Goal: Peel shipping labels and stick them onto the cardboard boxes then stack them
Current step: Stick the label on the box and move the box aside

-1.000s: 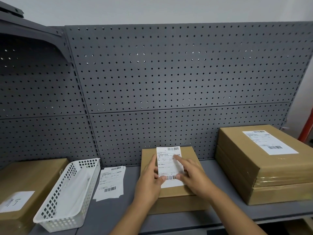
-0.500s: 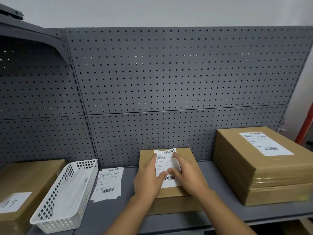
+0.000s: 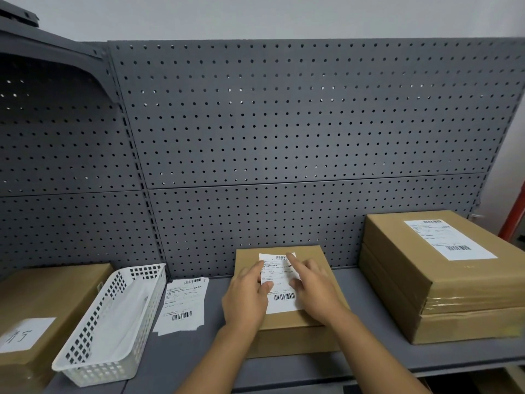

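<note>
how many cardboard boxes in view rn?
4: left box, centre box, and two stacked at right, upper box on lower box. More may sit hidden below the frame.

Wall (image 3: 255, 15) pale grey. Pegboard (image 3: 284, 123) dark grey, even grid of small holes – shelf (image 3: 216, 351) same grey. Middle box (image 3: 312, 260), right boxes (image 3: 454, 294), left box (image 3: 56, 288): plain brown. Patch (image 3: 25, 334) on left box white, grey scrawl. Label (image 3: 281, 304) and sheets (image 3: 184, 302) white, black print and barcodes. Basket (image 3: 93, 317) white – square-hole lattice. Post (image 3: 515, 220) red
</note>
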A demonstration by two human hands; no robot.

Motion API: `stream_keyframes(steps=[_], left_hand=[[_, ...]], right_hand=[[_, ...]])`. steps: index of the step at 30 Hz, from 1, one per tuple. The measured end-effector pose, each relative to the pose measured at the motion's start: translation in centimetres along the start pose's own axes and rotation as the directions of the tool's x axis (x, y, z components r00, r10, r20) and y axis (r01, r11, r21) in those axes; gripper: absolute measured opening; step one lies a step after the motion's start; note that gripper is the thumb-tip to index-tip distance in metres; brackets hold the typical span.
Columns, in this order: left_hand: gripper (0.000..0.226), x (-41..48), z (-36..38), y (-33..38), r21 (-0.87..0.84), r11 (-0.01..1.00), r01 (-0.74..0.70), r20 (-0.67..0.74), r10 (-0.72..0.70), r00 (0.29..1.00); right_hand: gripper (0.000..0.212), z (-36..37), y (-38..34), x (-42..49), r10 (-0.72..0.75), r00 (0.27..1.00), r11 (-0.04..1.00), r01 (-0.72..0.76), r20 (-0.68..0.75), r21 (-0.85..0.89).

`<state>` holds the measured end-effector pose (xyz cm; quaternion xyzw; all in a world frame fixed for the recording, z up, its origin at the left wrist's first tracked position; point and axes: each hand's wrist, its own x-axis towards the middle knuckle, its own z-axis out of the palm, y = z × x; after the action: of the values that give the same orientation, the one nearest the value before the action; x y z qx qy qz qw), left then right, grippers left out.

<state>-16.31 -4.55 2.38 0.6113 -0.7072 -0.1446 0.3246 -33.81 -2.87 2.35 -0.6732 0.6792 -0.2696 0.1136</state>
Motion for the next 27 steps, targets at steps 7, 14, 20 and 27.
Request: stream_keyframes(steps=[7,14,20,27], left_hand=[[0.058,2.1,-0.7,1.3,0.170,0.985,-0.031,0.048,0.023,0.999],[0.059,2.3,-0.1,0.9,0.186,0.982,-0.020,0.035,0.014,0.999],[0.056,3.2,-0.1,0.7,0.211,0.977,-0.036,0.077,0.020,0.997],[0.046,2.8,-0.1,1.1,0.251,0.967,-0.043,0.071,0.026,0.997]], right_hand=[[0.058,-1.4,-2.1,2.1,0.134,0.991,0.987,-0.132,0.021,-0.088],[0.066,-0.2,-1.8,2.5,0.132,0.990,0.952,-0.142,-0.052,-0.271],[0.062,0.4,-1.2,2.9,0.113,0.990,0.946,-0.134,-0.084,-0.296],[0.036,0.3,-1.6,2.8,0.160,0.979,0.940,-0.191,-0.129,-0.283]])
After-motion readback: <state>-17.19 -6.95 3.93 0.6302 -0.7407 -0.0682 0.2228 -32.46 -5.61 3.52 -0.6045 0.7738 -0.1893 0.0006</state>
